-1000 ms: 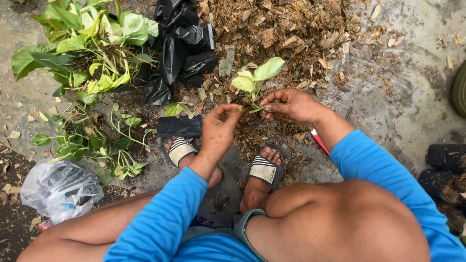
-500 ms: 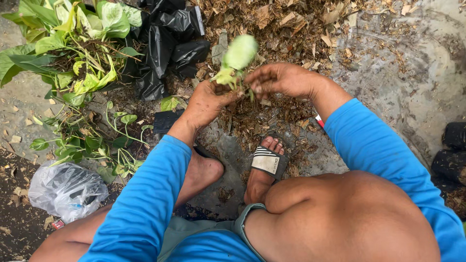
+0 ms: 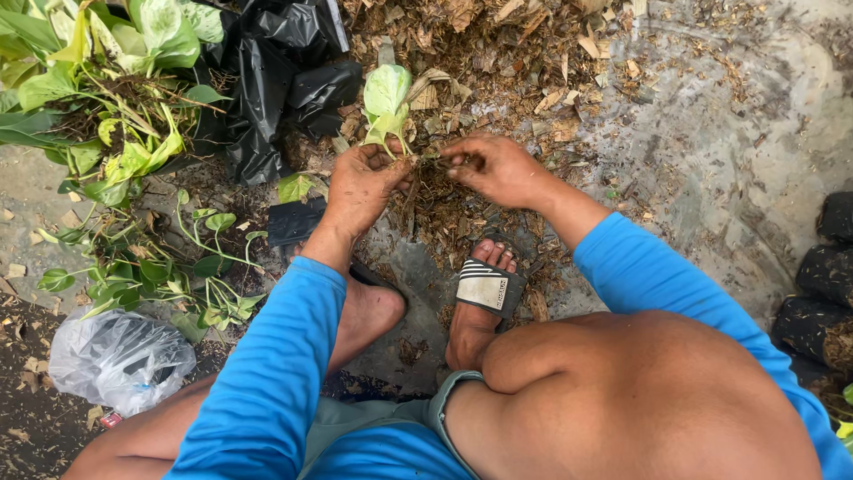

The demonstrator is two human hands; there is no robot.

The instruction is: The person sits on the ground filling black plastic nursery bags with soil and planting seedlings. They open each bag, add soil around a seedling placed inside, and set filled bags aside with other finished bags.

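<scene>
Just above the centre of the frame, the left hand (image 3: 362,182) is closed around the base of a small plant cutting (image 3: 387,102), fingers curled over its stem and dark, soil-caked roots. The cutting stands upright out of the fist, with one broad, pale green leaf on top and a couple of smaller yellow-green leaves beneath it. The right hand (image 3: 496,167), just beside it, pinches the stringy roots between thumb and fingertips, so both hands meet at the plant's base. Both hands are smeared with soil. Behind and under them lies a heap of brown wood chips and dry husk (image 3: 498,53) on wet concrete. Below the hands, the person's feet show, the right one in a grey and black slide sandal (image 3: 485,289). Blue sleeves cover both arms. At the upper left are crumpled black plastic bags (image 3: 275,80) and a pile of leafy green cuttings (image 3: 98,98). A clear plastic bag (image 3: 115,356) sits at the lower left.
</scene>
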